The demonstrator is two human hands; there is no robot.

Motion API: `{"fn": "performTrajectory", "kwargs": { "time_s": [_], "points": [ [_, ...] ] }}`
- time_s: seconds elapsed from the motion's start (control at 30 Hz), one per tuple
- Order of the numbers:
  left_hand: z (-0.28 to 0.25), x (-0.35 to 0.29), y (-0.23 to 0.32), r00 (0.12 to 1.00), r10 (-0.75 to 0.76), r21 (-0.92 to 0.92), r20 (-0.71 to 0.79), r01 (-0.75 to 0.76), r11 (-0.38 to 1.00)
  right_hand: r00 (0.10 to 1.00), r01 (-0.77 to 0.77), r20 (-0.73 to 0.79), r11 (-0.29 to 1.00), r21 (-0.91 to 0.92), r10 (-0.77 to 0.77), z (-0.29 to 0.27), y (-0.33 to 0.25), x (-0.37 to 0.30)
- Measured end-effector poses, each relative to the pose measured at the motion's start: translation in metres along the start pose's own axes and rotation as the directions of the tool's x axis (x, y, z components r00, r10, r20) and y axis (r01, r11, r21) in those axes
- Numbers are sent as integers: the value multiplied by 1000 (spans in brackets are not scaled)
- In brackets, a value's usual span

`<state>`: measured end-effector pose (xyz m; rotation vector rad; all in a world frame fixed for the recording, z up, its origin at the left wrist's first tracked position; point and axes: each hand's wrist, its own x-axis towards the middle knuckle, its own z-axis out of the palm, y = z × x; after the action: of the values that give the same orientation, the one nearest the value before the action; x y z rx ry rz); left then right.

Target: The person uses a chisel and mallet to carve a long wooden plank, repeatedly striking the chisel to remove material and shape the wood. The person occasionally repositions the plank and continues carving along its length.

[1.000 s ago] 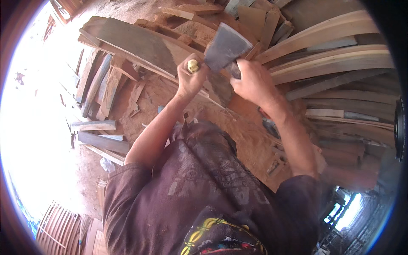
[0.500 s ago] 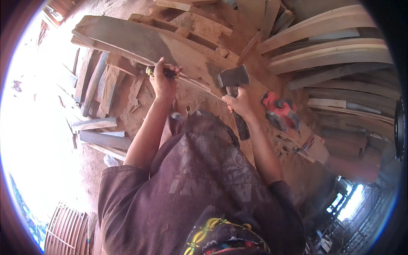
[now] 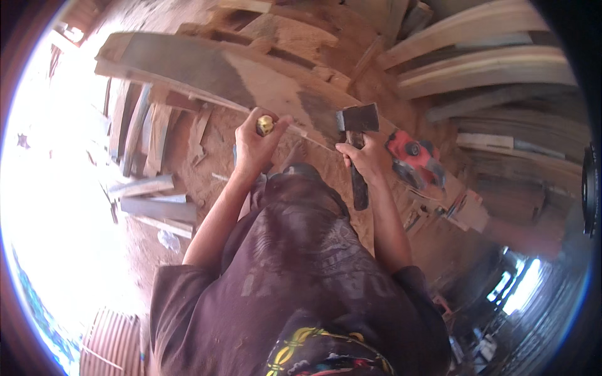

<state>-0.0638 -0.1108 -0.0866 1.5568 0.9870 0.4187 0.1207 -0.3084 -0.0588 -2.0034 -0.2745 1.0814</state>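
My left hand [image 3: 256, 145] is closed around a chisel, whose yellow butt [image 3: 265, 125] points up toward me. Its blade is mostly hidden by my fingers, near the edge of a long wooden board [image 3: 276, 88]. My right hand [image 3: 367, 156] grips the handle of a hammer [image 3: 360, 118]. The hammer's blocky dark head is raised over the board, to the right of the chisel and apart from it.
A red power tool [image 3: 414, 156] rests on the board at right. Curved planks [image 3: 489, 72] are stacked at far right. Wood offcuts [image 3: 157, 207] lie on the dusty ground at left. A bare foot [image 3: 297, 152] shows below the board.
My left hand has moved slightly right and down, tilting the chisel from lying nearly flat to butt-up. The hammer has shifted a little to the right.
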Motion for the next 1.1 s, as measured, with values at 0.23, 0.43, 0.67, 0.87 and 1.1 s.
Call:
{"fn": "performTrajectory", "kwargs": {
  "time_s": [0.23,0.43,0.67,0.87,1.1],
  "points": [
    [24,34,-17,941,251,449,226,-329,831,969,-126,-235,975,-181,82,-37,43,37],
    [17,42,-29,885,370,359,282,-455,815,804,-28,-547,904,-427,-234,-10,87,4],
    [20,36,-24,914,309,408,264,-396,823,405,148,-912,989,-4,-64,-100,147,-108],
    [13,30,-63,942,322,233,92,-335,913,200,-89,-971,990,113,128,-342,325,-131],
    [32,-32,-1,986,149,656,-76,-63,752,479,-453,-859,889,-68,179,-450,402,-37]
  ]
}}
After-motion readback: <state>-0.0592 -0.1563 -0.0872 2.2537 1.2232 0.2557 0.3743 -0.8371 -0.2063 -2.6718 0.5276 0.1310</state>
